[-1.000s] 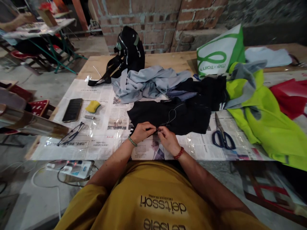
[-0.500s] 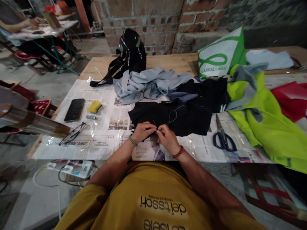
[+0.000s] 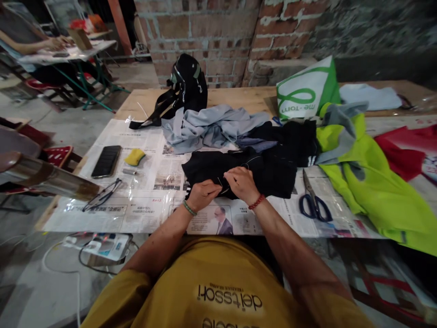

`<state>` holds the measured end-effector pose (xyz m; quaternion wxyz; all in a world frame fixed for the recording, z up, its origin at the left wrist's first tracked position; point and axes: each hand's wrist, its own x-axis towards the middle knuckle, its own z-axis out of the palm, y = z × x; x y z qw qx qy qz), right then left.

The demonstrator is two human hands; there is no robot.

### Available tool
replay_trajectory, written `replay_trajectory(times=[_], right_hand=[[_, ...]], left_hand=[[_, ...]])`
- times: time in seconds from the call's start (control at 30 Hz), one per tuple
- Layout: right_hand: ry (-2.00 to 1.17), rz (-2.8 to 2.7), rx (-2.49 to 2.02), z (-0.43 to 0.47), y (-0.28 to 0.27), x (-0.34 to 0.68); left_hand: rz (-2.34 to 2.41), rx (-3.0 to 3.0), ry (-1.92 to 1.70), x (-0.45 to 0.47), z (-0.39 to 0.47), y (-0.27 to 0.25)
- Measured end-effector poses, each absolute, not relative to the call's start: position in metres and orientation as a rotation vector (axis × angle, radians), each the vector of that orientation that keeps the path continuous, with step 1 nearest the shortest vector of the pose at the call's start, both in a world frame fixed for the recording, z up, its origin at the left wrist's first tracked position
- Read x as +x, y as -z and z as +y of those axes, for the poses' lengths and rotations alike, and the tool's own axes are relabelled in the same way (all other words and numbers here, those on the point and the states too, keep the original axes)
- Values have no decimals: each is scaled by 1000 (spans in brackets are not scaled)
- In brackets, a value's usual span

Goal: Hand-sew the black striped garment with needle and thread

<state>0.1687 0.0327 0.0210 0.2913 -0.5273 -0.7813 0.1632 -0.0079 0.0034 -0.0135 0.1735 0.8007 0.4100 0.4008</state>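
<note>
A black garment point(image 3: 276, 175) lies bunched on the newspaper-covered table in front of me. At its near edge my left hand point(image 3: 204, 193) is closed, thumb and forefinger pinching the black cloth. A thin, pale needle-like sliver point(image 3: 219, 181) shows just above those fingertips. My right hand point(image 3: 241, 183) rests over the garment a short way to the right, fingers curled together; what they hold is hidden. A loop of light thread point(image 3: 253, 160) shows on the black cloth behind my right hand. Scissors point(image 3: 314, 200) with dark blue handles lie to the right.
Left on the table are a phone point(image 3: 106, 161), a yellow sponge point(image 3: 135, 157), a small cylinder point(image 3: 129, 171), glasses point(image 3: 102, 193) and a metal flask point(image 3: 51, 175). Behind lie grey cloth point(image 3: 211, 127) and a black bag point(image 3: 191, 82). A yellow-green garment point(image 3: 378, 177) lies right.
My right hand has moved away from my left fingertips, up and to the right, and turned more palm-down. The thread loop is now mostly covered. The whole view has shifted slightly.
</note>
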Motion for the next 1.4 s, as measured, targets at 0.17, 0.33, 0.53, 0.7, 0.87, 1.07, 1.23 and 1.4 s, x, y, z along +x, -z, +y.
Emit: replay_trajectory(times=[0.17,0.33,0.53,0.7,0.87,1.07,1.23,1.4], right_hand=[[-829,-2040,-1275,30,-2,166],[-1087,-1809,-1148,27,8,176],[-1168,-1610,-1189,26,19,178],[-1234,-1448,-1240,25,21,178],[-1304,-1331,-1191,24,14,176],[-1386,-1151,-1159,24,13,170],[-1411,-1127,-1082,23,12,172],[-1474,-1165,-1060,23,11,176]], left_hand=[[1164,2445,-1073,-7,4,20],[1098,2469,-1071,-4,4,24],[1156,2175,-1122,-2,7,19],[1214,1899,-1066,-4,10,12],[1151,1793,-984,-7,14,14],[1175,1735,-1031,-4,13,17],[1135,1837,-1165,1,10,18],[1102,1889,-1119,4,9,18]])
